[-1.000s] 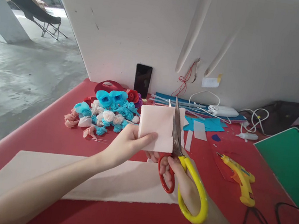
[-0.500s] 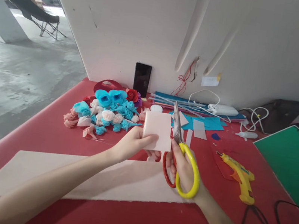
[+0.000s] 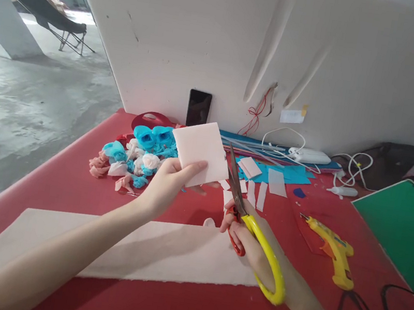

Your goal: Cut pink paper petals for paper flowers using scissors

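My left hand (image 3: pixel 175 181) pinches a pale pink folded paper square (image 3: pixel 201 151) by its lower edge, thumb on top. In my right hand (image 3: pixel 253 235) are scissors (image 3: pixel 239 191) with one yellow and one red handle, fingers through the loops. Their blades point up and away, just right of the square and apart from it. Beneath both hands a long pale pink paper strip (image 3: pixel 129 247) lies across the table. Small pale cut-off pieces (image 3: pixel 251 193) lie behind the scissors, near another folded pink square (image 3: pixel 250 167).
Blue, white and pink paper flowers (image 3: pixel 139 157) are heaped at left. A phone (image 3: pixel 199 107) leans on the wall. Blue sheets (image 3: pixel 290 174) and a white power strip (image 3: pixel 309 155) lie behind. At right are a yellow glue gun (image 3: pixel 333 248) and a green board (image 3: pixel 407 228).
My left hand has raised and tilted the paper square, moving it left, away from the scissors. The scissors have turned and dropped slightly, and more cut pieces show on the table.
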A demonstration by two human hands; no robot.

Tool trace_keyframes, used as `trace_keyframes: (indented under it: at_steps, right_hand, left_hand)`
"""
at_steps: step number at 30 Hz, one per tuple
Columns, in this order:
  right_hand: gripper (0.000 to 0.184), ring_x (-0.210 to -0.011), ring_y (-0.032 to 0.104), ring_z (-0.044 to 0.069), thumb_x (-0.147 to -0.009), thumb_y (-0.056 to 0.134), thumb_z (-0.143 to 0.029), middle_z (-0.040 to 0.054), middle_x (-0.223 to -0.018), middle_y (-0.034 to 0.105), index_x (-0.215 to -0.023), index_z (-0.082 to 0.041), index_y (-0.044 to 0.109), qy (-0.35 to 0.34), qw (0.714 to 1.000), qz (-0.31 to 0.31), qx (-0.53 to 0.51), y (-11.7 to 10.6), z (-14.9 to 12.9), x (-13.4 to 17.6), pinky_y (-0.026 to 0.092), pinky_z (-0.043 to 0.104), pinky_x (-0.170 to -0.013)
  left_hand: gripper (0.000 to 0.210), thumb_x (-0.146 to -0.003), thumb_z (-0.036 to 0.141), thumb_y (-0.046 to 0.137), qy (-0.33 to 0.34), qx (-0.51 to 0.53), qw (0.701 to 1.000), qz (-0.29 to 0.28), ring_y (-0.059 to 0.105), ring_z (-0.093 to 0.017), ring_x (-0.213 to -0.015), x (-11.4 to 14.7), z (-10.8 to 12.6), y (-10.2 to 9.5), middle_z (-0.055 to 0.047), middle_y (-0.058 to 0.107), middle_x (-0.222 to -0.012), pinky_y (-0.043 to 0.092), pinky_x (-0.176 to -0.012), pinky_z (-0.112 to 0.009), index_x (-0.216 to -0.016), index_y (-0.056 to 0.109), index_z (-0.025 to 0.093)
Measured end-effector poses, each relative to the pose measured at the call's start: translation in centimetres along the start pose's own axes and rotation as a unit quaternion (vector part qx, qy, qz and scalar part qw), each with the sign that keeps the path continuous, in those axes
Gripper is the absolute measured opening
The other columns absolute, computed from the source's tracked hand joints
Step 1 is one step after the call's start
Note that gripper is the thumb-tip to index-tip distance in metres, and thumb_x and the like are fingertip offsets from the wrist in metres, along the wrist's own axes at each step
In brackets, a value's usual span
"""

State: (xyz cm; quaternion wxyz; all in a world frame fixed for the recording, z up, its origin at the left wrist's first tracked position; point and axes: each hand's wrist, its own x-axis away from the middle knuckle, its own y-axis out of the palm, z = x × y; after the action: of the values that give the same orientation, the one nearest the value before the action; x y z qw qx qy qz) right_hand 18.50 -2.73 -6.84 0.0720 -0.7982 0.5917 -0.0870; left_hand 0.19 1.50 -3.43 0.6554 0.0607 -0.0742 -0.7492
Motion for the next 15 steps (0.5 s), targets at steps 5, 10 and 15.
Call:
trace_keyframes:
  at_steps: [5, 10, 15]
  right_hand:
    - [0.010, -0.038, 0.035, 0.008, -0.081, 0.044, -0.026, -0.0017, -0.064, 0.057, -0.090, -0.022, 0.047, 0.009, 1.000, 0.013, 0.014, -0.03, -0.45, -0.09, 0.035, 0.022, -0.043]
    - [0.009, -0.038, 0.035, 0.008, -0.081, 0.046, -0.027, -0.0024, -0.060, 0.056, -0.089, -0.022, 0.047, 0.010, 1.000, 0.013, 0.025, -0.08, -0.68, 0.07, 0.035, 0.022, -0.042]
    - [0.008, -0.038, 0.035, 0.009, -0.083, 0.045, -0.028, -0.0035, -0.056, 0.053, -0.087, -0.022, 0.047, 0.002, 0.999, 0.013, 0.030, -0.07, -1.08, 0.18, 0.035, 0.023, -0.043]
  left_hand:
    - [0.033, -0.078, 0.034, 0.059, -0.004, 0.030, 0.999, -0.011, 0.069, -0.024, -0.077, 0.02, -0.07, 0.17, -0.014, 0.072, -0.088, 0.055, -0.052, -0.023, -0.093, 0.068, 0.006]
    - [0.034, -0.078, 0.034, 0.058, -0.016, 0.013, 1.000, -0.014, 0.069, -0.024, -0.078, 0.35, -0.11, 0.43, -0.015, 0.071, -0.092, 0.055, -0.051, -0.023, -0.094, 0.067, 0.005]
    - [0.037, -0.078, 0.037, 0.057, -0.021, 0.000, 1.000, -0.017, 0.069, -0.025, -0.078, 0.52, -0.24, 0.60, -0.015, 0.071, -0.091, 0.055, -0.050, -0.023, -0.094, 0.067, 0.006]
